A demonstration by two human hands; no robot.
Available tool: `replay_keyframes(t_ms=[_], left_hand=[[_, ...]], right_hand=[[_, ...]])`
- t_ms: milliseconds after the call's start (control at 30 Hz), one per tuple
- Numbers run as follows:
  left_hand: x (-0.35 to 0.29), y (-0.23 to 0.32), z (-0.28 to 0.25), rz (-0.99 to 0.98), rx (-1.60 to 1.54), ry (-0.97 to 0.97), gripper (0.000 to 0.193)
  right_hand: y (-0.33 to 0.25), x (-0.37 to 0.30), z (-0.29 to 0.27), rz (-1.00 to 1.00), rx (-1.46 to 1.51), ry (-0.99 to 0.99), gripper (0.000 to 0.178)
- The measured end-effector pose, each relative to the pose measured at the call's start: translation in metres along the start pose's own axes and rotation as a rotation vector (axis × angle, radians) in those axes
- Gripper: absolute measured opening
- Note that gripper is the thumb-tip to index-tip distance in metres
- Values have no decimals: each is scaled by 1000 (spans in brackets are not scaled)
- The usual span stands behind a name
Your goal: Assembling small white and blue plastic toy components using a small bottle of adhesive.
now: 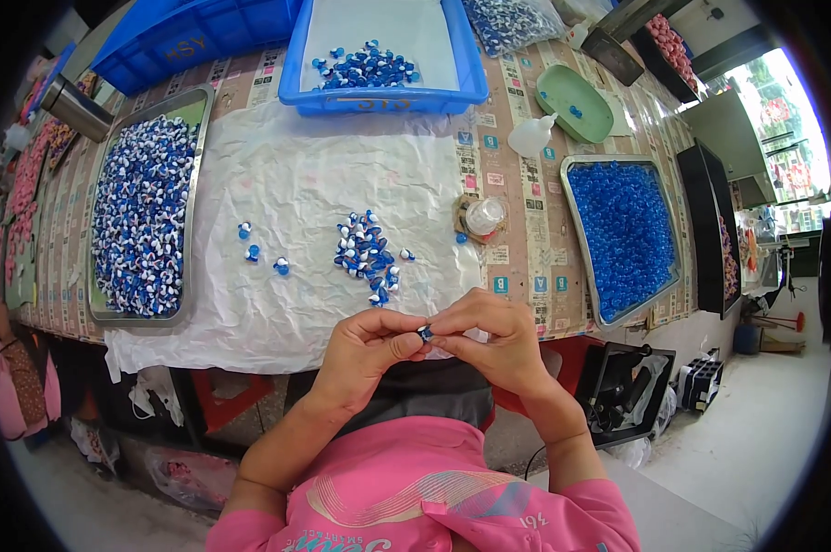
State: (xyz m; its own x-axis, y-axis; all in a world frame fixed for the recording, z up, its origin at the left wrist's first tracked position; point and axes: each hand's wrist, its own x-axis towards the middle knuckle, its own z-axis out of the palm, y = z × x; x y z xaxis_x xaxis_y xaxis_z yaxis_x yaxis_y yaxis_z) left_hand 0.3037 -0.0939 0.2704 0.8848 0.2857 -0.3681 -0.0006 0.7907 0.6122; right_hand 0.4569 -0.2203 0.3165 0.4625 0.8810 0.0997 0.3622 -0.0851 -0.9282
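Observation:
Close to my body, just past the table's front edge, my left hand (368, 357) and my right hand (496, 339) meet at the fingertips. Both pinch one small blue-and-white piece (424, 333) between thumb and forefinger; its exact shape is mostly covered. Beyond them, on crumpled white paper (277, 175), lies a loose pile of similar blue-and-white pieces (365, 253). A few more pieces (281, 266) are scattered left of that pile.
A metal tray (195, 184) of blue-and-white pieces stands left; another tray (678, 267) of blue beads (623, 230) stands right. Behind are a blue bin (383, 103), a green dish (577, 87), a white squeeze bottle (531, 136) and a small glass jar (483, 217).

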Motion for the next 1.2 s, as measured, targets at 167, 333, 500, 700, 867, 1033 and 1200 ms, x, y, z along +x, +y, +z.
replay_keyframes(t_ms=[167,333,500,700,867,1033,1200], left_hand=[[-1,-5,0,36,-13,3,19],[0,-6,0,45,-19,-18,18],[-3,0,8,-21,-66,7,20],[-7,11,19,94,99,-10,22],[-6,10,14,118,125,-35,21],[-7,9,15,154,201,-23,19],[-7,9,16,233,289,12,17]], right_hand=[[2,-3,2,-20,2,13,20],[5,-6,1,-6,43,2,17],[9,-7,-4,-28,115,17,21],[-7,-6,-10,-86,-22,32,21],[-6,-8,-9,-124,-37,37,20],[-5,-10,-5,-160,-39,49,18],[-3,-13,0,-198,-39,88,19]])
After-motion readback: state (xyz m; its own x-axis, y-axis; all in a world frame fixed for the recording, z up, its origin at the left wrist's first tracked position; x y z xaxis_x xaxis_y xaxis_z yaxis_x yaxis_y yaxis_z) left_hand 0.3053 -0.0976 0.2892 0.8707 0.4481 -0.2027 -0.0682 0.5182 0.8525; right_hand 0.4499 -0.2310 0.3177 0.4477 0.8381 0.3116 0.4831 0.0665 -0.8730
